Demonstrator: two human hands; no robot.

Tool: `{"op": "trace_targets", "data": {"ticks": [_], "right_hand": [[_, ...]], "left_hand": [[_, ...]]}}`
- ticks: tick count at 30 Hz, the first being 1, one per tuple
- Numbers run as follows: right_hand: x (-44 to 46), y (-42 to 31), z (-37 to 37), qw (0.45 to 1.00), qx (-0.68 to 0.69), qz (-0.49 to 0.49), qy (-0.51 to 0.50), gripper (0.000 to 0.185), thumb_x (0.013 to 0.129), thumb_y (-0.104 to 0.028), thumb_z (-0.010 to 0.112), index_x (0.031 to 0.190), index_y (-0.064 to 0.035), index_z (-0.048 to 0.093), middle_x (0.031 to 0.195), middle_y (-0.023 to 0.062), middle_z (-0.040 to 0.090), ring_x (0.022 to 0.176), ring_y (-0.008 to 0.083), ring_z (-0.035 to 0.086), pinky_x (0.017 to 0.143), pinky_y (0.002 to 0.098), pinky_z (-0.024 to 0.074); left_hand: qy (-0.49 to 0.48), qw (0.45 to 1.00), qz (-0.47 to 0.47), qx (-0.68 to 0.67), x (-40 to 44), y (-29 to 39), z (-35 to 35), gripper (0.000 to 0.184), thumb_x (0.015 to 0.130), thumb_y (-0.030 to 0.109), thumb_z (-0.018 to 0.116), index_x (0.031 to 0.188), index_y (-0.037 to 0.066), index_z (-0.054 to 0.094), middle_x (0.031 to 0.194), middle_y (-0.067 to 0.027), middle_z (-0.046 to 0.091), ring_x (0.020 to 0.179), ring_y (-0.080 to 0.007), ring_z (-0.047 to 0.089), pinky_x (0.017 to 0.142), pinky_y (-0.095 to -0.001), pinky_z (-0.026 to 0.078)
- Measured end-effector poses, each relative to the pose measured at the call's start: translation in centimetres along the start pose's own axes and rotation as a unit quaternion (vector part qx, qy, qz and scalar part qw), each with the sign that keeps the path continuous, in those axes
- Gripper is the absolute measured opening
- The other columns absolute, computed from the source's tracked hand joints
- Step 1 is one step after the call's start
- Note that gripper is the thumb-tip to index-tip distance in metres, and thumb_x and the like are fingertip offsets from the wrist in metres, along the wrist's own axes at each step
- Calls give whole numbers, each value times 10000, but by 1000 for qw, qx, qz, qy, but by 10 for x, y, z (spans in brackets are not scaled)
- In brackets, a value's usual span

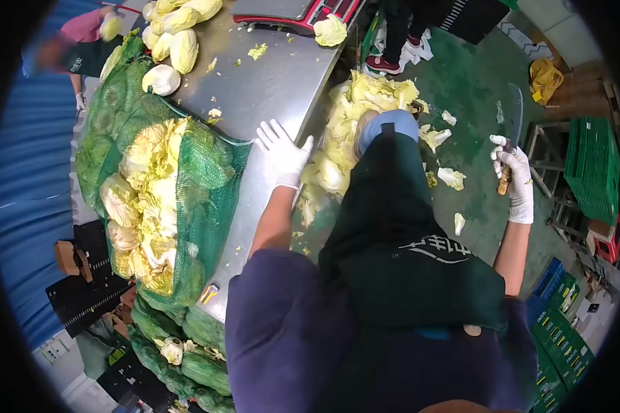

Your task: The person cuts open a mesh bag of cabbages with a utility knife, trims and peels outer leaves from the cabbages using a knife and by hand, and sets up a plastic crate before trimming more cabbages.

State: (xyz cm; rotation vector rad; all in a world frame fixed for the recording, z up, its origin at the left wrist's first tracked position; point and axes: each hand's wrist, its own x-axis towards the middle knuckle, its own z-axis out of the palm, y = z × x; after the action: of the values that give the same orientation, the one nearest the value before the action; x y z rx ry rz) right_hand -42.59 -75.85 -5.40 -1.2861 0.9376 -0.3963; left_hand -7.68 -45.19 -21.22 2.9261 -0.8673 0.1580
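My left hand [282,153], in a white glove, rests with spread fingers at the edge of the metal table [269,89]. Just left of it lies a green mesh sack [210,179], open along one side, with napa cabbages [148,199] showing inside. My right hand [515,172], also gloved, is out over the floor on the right. It is wrapped round the wooden handle of a knife [517,117], whose long blade points away from me. Trimmed cabbage leaves [351,103] are heaped on the floor around my foot.
Peeled cabbages [184,51] are piled at the table's far end, near a red scale [289,14]. Another person [83,41] stands across the table; someone's shoe [382,65] shows ahead. Green crates [592,165] are stacked right. A yellow-handled cutter [209,293] lies near the table's front.
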Motion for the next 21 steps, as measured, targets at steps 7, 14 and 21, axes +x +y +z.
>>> {"op": "trace_targets", "data": {"ticks": [7, 14, 21], "right_hand": [[-9, 33, 5, 996, -65, 56, 34, 338, 818, -64, 539, 1143, 23, 569, 774, 22, 598, 541, 62, 519, 467, 179, 414], [-83, 85, -7, 992, 8, 104, 71, 273, 795, -57, 570, 1056, 20, 599, 742, 51, 620, 520, 79, 525, 455, 190, 408], [-71, 51, -28, 992, 0, 53, 115, 307, 791, -49, 565, 1091, 12, 597, 767, 36, 614, 535, 70, 523, 457, 183, 406]], "left_hand": [[9, 1000, 9, -14, 5, -4, 5, 1010, 739, 605, 575, 1406, -72, 231, 1448, -303, 213, 1367, -435, 147, 1117, -522, 87], [23, 1000, 2, 7, -5, -3, 7, 987, 736, 611, 578, 1395, -54, 267, 1437, -273, 264, 1356, -413, 193, 1120, -504, 105], [40, 999, 7, 10, 0, -3, 6, 982, 740, 610, 575, 1400, -46, 264, 1440, -270, 263, 1361, -402, 194, 1123, -498, 99]]}}
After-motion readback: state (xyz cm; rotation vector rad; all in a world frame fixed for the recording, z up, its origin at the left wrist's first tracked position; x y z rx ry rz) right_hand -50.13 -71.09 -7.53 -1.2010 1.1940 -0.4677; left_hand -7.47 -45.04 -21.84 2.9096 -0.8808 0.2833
